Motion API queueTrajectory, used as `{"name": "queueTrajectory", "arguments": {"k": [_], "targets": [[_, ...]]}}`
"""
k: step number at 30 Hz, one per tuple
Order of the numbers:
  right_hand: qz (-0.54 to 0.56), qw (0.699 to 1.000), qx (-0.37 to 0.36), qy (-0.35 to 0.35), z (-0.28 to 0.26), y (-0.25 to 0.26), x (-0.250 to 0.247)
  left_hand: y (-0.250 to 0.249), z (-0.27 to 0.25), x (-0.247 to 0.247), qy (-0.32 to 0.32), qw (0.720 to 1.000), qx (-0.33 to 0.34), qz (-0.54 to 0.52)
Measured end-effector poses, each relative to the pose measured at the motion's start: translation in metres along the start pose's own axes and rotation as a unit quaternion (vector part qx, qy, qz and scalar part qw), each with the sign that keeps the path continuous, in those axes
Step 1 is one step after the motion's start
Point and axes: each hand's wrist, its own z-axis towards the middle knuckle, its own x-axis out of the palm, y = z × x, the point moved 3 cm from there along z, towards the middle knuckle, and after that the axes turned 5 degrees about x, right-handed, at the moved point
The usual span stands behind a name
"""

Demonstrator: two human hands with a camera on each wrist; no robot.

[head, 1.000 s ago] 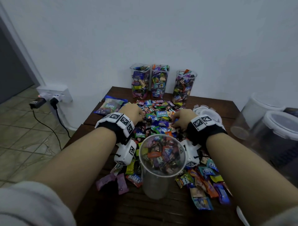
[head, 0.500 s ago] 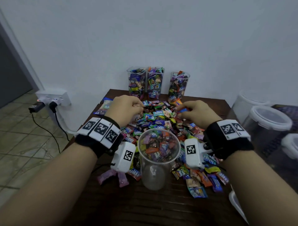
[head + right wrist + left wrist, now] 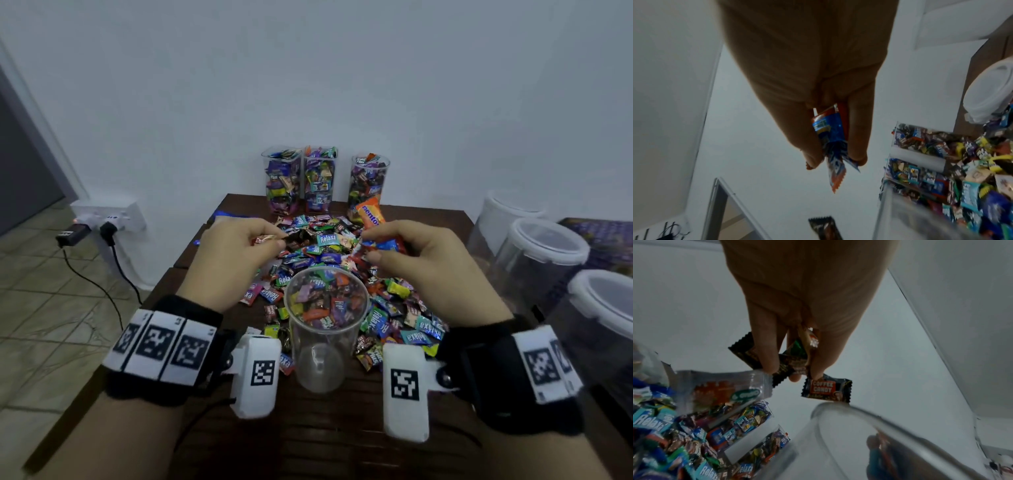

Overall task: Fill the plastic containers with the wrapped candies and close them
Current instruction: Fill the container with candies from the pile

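Note:
A clear round container (image 3: 325, 329), partly filled with wrapped candies, stands in front of me on the dark wooden table (image 3: 308, 428). Behind and around it lies a pile of wrapped candies (image 3: 329, 246). My left hand (image 3: 236, 253) is raised just behind the container's left rim and pinches several candies (image 3: 789, 363), dark coffee ones among them. My right hand (image 3: 411, 253) hovers behind the right rim, pinching blue and red wrapped candies (image 3: 830, 134). Three filled clear containers (image 3: 322, 181) without lids stand against the wall.
Empty lidded tubs (image 3: 537, 253) stand at the table's right side. A large orange candy pack (image 3: 370, 212) lies by the far containers. On the left, a wall socket with plugs and cables (image 3: 102, 222) sits above a tiled floor.
Both hands have lifted off the candy pile with candies pinched in them and come back toward the near container. The view has drawn closer to the table.

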Motion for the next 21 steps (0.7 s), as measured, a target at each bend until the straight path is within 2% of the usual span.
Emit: {"name": "queueTrajectory", "arguments": {"k": [8,21], "targets": [[-0.030,0.997,-0.038,0.051,-0.024,0.010,0.034,0.005,-0.016,0.003,-0.018,0.998,-0.033,-0.060],[-0.139,0.985,-0.096,0.037,-0.026,0.012,0.044,0.002,-0.016,0.007,-0.020,0.992,-0.046,-0.117]]}}
